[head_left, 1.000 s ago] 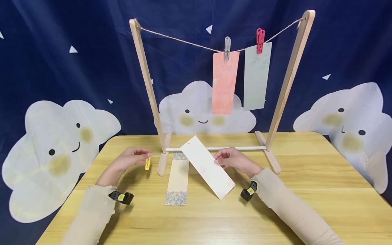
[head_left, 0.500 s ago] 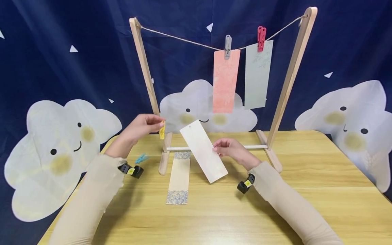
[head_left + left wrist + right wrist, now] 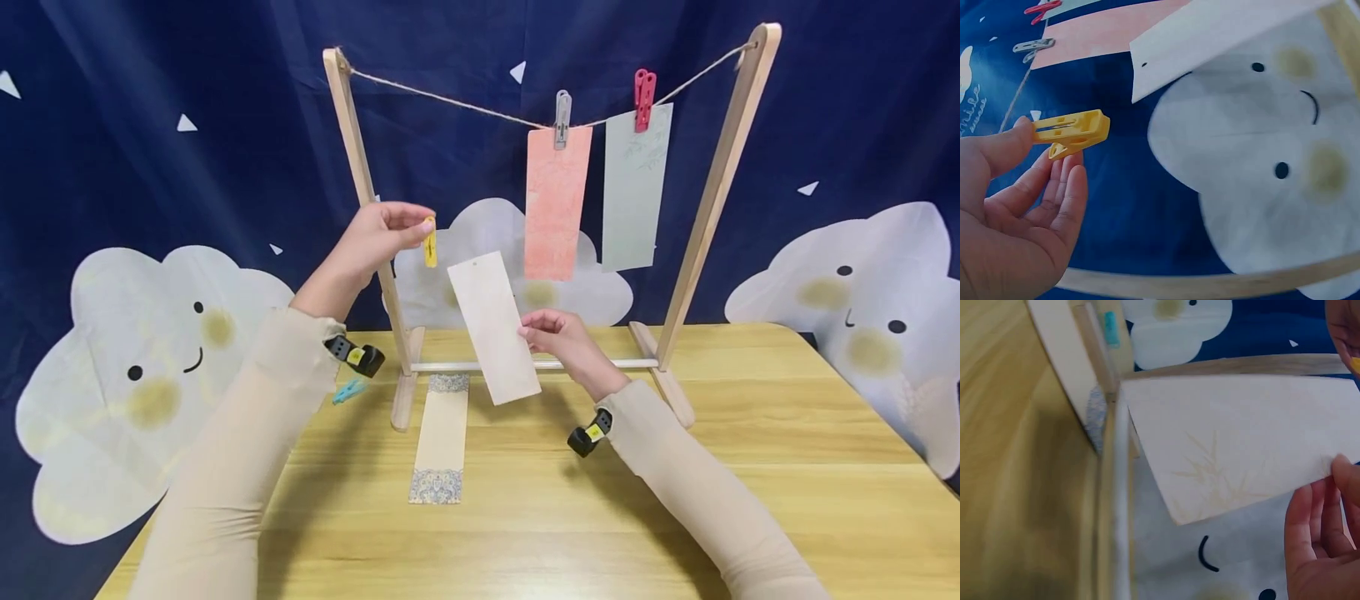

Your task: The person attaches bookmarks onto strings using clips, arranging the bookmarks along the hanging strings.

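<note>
My left hand point(image 3: 382, 237) pinches a yellow clothespin point(image 3: 431, 242) between thumb and fingers, near the left post of the wooden frame. In the left wrist view the yellow clothespin point(image 3: 1075, 130) is held by its handle end. My right hand point(image 3: 558, 340) pinches the right edge of a white paper card point(image 3: 495, 329) with a small hole at its top, held tilted above the table. A faint bamboo print shows on the white card point(image 3: 1222, 450) in the right wrist view. The twine point(image 3: 450, 102) sags above both hands.
A grey clothespin point(image 3: 562, 119) holds a pink card point(image 3: 557, 208) on the twine; a red clothespin point(image 3: 643, 100) holds a pale green card point(image 3: 636, 192). On the table lie a cream card with blue patterned ends point(image 3: 441, 433) and a blue clothespin point(image 3: 348, 391). Wooden posts point(image 3: 716, 183) flank the twine.
My left hand has risen and moved right with the yellow clothespin, uncovering the blue clothespin. My right hand has lifted the white card and turned it more upright.
</note>
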`<action>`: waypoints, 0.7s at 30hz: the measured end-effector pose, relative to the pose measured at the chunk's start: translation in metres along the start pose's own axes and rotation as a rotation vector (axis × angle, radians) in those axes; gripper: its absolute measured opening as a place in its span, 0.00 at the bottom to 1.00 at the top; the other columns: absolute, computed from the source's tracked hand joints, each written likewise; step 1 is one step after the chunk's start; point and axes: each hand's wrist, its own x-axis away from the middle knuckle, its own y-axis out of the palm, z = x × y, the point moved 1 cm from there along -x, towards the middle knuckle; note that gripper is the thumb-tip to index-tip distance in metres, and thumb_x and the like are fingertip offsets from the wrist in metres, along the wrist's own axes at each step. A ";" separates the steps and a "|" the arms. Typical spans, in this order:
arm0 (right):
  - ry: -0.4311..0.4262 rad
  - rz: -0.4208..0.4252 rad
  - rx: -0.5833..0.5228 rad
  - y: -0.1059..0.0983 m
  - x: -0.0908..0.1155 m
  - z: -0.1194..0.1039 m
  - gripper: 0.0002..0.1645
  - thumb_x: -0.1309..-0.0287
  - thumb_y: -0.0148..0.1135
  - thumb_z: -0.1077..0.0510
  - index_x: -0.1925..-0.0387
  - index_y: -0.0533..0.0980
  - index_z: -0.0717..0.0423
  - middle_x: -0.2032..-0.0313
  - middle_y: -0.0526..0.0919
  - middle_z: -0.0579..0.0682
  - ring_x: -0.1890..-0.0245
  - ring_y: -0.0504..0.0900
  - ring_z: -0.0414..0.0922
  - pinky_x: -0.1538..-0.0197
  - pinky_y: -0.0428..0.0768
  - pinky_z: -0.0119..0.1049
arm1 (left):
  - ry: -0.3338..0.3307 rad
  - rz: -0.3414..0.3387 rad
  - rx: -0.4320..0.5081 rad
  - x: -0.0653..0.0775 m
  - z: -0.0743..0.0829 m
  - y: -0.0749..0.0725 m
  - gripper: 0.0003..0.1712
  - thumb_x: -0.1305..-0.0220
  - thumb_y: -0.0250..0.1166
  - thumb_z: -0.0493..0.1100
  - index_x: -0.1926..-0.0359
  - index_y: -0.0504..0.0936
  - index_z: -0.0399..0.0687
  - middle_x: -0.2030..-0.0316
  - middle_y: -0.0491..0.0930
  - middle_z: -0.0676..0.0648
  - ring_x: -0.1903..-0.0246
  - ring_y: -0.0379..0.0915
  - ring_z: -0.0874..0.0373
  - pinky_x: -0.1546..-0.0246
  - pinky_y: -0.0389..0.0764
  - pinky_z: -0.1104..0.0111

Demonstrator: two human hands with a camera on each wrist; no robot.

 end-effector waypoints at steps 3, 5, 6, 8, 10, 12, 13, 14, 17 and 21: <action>-0.011 0.053 -0.037 -0.001 -0.006 -0.007 0.05 0.39 0.58 0.67 0.61 0.75 0.65 0.71 0.81 0.41 0.69 0.78 0.37 0.60 0.80 0.34 | 0.013 0.037 0.003 -0.010 0.015 0.001 0.18 0.36 0.62 0.41 0.48 0.78 0.35 0.59 0.82 0.48 0.61 0.76 0.62 0.50 0.76 0.69; -0.015 0.081 -0.053 -0.001 -0.011 -0.014 0.04 0.39 0.58 0.66 0.62 0.76 0.62 0.71 0.80 0.42 0.69 0.77 0.37 0.60 0.79 0.34 | 0.018 0.062 0.019 -0.017 0.026 0.001 0.18 0.36 0.62 0.40 0.48 0.78 0.36 0.59 0.82 0.48 0.60 0.76 0.62 0.49 0.76 0.68; -0.015 0.096 -0.059 -0.001 -0.013 -0.017 0.03 0.39 0.59 0.65 0.63 0.76 0.60 0.71 0.80 0.42 0.69 0.77 0.37 0.60 0.79 0.34 | 0.018 0.070 0.035 -0.020 0.031 0.001 0.18 0.36 0.62 0.40 0.48 0.78 0.36 0.59 0.82 0.48 0.59 0.76 0.62 0.48 0.75 0.68; -0.022 0.119 -0.074 0.000 -0.018 -0.024 0.03 0.39 0.59 0.65 0.63 0.76 0.59 0.71 0.80 0.43 0.70 0.76 0.38 0.61 0.79 0.33 | 0.020 0.090 0.063 -0.025 0.040 0.001 0.18 0.37 0.63 0.39 0.48 0.78 0.35 0.60 0.82 0.49 0.59 0.76 0.62 0.48 0.75 0.68; -0.034 0.136 -0.083 0.000 -0.022 -0.030 0.03 0.39 0.59 0.64 0.63 0.77 0.58 0.71 0.80 0.43 0.70 0.76 0.38 0.62 0.79 0.31 | 0.017 0.111 0.101 -0.030 0.050 0.001 0.18 0.38 0.63 0.38 0.48 0.79 0.35 0.61 0.82 0.49 0.60 0.77 0.62 0.48 0.75 0.69; -0.054 0.144 -0.102 0.001 -0.026 -0.037 0.03 0.39 0.59 0.64 0.63 0.77 0.58 0.70 0.80 0.44 0.70 0.76 0.38 0.62 0.79 0.30 | 0.003 0.134 0.140 -0.034 0.060 0.000 0.18 0.39 0.64 0.38 0.48 0.79 0.35 0.62 0.82 0.50 0.60 0.77 0.62 0.49 0.75 0.69; -0.063 0.145 -0.107 0.002 -0.027 -0.040 0.03 0.39 0.60 0.64 0.63 0.77 0.57 0.70 0.80 0.44 0.70 0.76 0.38 0.62 0.79 0.30 | -0.002 0.147 0.149 -0.036 0.064 -0.001 0.18 0.39 0.64 0.38 0.49 0.80 0.36 0.62 0.82 0.50 0.61 0.77 0.62 0.49 0.76 0.70; -0.073 0.145 -0.112 0.003 -0.029 -0.043 0.03 0.39 0.59 0.64 0.63 0.77 0.57 0.69 0.80 0.44 0.69 0.77 0.39 0.62 0.79 0.31 | -0.013 0.160 0.152 -0.038 0.069 -0.001 0.18 0.40 0.65 0.38 0.49 0.80 0.37 0.62 0.82 0.50 0.61 0.77 0.62 0.50 0.76 0.70; -0.101 0.150 -0.145 0.004 -0.033 -0.051 0.03 0.39 0.60 0.64 0.64 0.78 0.56 0.69 0.81 0.44 0.69 0.77 0.39 0.61 0.79 0.31 | -0.033 0.190 0.149 -0.045 0.083 -0.002 0.17 0.40 0.65 0.40 0.50 0.82 0.41 0.60 0.82 0.50 0.60 0.76 0.62 0.51 0.75 0.72; -0.129 0.179 -0.190 0.005 -0.040 -0.061 0.05 0.40 0.60 0.66 0.66 0.78 0.54 0.70 0.81 0.44 0.69 0.77 0.38 0.63 0.78 0.30 | -0.007 0.217 0.130 -0.054 0.100 -0.002 0.15 0.39 0.65 0.42 0.51 0.82 0.43 0.57 0.81 0.50 0.59 0.74 0.62 0.52 0.74 0.74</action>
